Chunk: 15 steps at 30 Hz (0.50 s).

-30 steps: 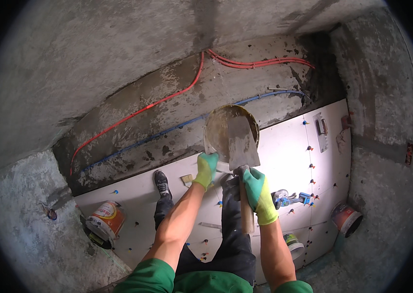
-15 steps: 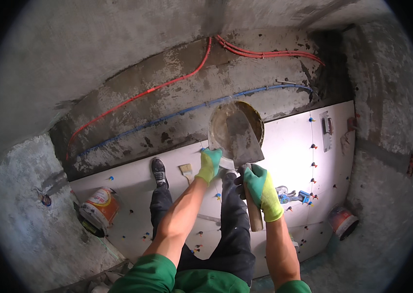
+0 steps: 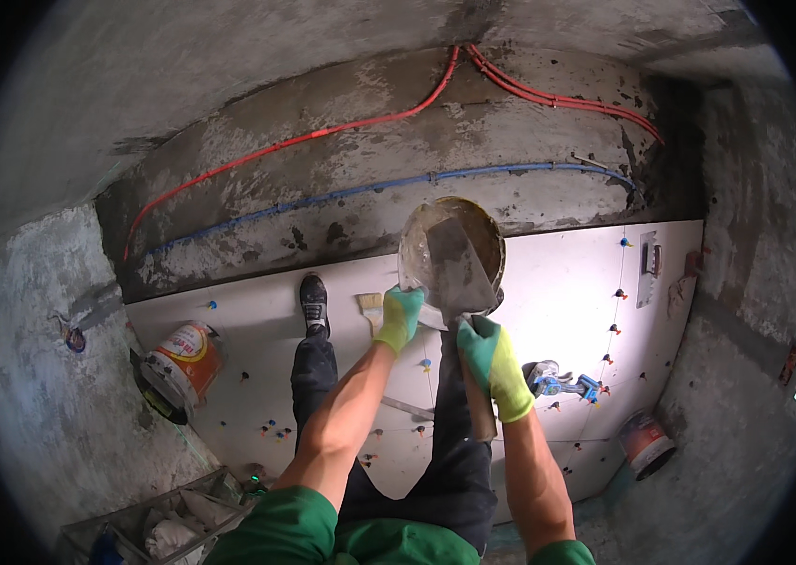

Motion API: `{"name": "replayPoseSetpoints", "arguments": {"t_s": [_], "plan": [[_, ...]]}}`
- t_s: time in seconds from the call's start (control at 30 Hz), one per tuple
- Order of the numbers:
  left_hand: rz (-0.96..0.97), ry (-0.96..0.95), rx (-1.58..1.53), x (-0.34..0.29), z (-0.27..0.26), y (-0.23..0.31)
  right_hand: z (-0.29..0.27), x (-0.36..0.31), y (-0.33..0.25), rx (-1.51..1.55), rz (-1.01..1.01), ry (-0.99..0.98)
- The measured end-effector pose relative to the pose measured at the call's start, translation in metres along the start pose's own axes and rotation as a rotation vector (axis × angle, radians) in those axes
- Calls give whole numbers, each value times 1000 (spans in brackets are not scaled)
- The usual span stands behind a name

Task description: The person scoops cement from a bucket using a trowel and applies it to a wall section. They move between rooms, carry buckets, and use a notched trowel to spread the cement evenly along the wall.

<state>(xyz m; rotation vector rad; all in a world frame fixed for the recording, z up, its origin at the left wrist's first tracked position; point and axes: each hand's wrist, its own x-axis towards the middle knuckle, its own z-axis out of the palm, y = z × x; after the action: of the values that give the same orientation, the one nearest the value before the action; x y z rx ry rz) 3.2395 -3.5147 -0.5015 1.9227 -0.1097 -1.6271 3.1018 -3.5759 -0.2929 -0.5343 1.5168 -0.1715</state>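
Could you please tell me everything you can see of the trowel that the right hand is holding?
The trowel has a flat, grey metal blade, roughly trapezoidal and widening away from the handle, smeared with grey mortar. It is held blade forward over the mouth of the round bucket. The right hand, in a green and yellow glove, grips its handle, which the glove hides. The left hand, gloved alike, holds a lighter blade at the trowel's left edge; whether they touch is unclear.

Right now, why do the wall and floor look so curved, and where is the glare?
Head view: the fisheye lens bends the white tiles and red pipes toward the dark rim; glare whitens the tiles beside the bucket; the corners are black.
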Motion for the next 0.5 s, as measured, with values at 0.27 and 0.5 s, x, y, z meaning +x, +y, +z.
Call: {"name": "replayPoseSetpoints", "arguments": {"t_s": [0.27, 0.5], "plan": [[71, -16, 120, -7, -17, 15, 5, 2, 11, 108, 133, 32], [94, -76, 404, -22, 17, 51, -15, 4, 20, 624, 81, -10]]}}
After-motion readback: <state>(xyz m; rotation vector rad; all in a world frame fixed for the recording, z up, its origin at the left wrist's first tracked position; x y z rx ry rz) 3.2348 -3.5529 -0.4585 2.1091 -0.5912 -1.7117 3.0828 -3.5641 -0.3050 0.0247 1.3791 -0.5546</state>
